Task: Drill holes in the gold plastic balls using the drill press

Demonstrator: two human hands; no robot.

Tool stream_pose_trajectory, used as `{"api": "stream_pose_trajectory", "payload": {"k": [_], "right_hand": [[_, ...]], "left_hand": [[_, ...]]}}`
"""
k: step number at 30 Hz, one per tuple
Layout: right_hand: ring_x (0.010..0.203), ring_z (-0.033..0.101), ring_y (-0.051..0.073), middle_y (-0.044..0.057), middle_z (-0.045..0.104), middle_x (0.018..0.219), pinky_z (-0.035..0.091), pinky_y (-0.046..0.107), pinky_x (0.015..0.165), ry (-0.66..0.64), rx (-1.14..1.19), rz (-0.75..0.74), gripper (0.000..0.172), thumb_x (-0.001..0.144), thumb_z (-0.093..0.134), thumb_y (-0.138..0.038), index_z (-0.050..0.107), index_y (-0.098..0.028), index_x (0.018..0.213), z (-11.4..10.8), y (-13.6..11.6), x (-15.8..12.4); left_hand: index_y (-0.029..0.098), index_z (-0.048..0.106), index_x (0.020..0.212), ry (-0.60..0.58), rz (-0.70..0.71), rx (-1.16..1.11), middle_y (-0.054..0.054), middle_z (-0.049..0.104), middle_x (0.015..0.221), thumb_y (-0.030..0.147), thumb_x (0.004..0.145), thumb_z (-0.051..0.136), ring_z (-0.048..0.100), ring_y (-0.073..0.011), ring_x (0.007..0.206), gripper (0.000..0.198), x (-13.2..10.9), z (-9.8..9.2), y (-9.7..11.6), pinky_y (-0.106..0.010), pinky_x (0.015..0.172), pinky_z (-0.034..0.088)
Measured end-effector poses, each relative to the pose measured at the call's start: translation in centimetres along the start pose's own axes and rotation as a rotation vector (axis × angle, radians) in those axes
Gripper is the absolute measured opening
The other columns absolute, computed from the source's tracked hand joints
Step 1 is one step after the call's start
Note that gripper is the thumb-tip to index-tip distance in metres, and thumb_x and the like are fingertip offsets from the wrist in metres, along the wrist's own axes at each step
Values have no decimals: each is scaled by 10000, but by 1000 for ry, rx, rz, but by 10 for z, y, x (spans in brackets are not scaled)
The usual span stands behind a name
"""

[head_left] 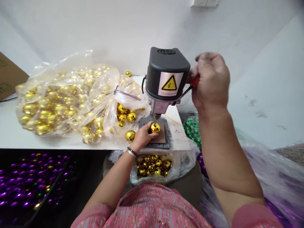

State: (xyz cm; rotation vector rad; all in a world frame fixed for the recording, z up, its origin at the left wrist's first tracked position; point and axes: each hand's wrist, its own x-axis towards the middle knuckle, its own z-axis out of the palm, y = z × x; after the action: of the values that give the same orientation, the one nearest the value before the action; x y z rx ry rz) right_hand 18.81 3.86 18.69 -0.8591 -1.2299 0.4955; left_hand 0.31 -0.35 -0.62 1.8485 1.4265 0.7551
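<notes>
A small drill press (167,63) with a dark housing and a yellow warning label stands at the table's right end. Under its bit, my left hand (144,135) grips a shiny gold mirror-tiled ball (155,127) against a brown wooden block (161,136) on the press base (169,139). The bit's tip is at the top of the ball; whether it has entered cannot be made out. Raised on the right, my right hand (211,77) is closed around the red-knobbed feed lever (195,81). Another gold ball (130,136) lies just left of my left hand.
Clear plastic bags (59,101) full of gold balls cover much of the white table (9,126). Below the table edge, an open bag (154,166) holds more gold balls. Purple balls (21,183) lie low on the left, green ones (192,128) at right. A cardboard box (10,76) stands far left.
</notes>
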Motion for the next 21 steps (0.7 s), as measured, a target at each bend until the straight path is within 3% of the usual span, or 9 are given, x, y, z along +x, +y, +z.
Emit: {"api": "stream_pose_trajectory", "payload": {"k": [4,8,14,21], "right_hand": [[459,413,42,-100,365,522,395,224,549,121,50,-157,222,974,547,-428,572,-208,980,-4,-9,-53],[411,398,33,-108,377,475,371,221,493,180,-7,-205,260,967,552,-459,602,-207,931,-4,-5,-92],[411,389,17,-102,383,501,403,210,500,204,-80,-318,260,1004,483,-419,597,-206,909,-2,8,-107],[460,470,45,-88,394,495,430,215,544,233,-203,-412,223,1016,458,-364,624,-242,932,-6,16,-113]], "left_hand": [[193,629,1371,9,-5,23,-81,748,1248,276,801,768,700,-270,1124,592,0,0,0,-352,983,522],[183,606,1404,10,-7,14,-86,736,1285,264,805,776,695,-262,1150,629,-1,0,0,-339,1002,517],[191,605,1404,2,-25,9,-68,745,1266,255,812,773,703,-241,1127,618,-2,0,1,-319,1002,513],[190,588,1422,-16,-29,12,-71,746,1259,274,812,778,697,-240,1129,644,-2,0,-1,-315,1004,509]]}}
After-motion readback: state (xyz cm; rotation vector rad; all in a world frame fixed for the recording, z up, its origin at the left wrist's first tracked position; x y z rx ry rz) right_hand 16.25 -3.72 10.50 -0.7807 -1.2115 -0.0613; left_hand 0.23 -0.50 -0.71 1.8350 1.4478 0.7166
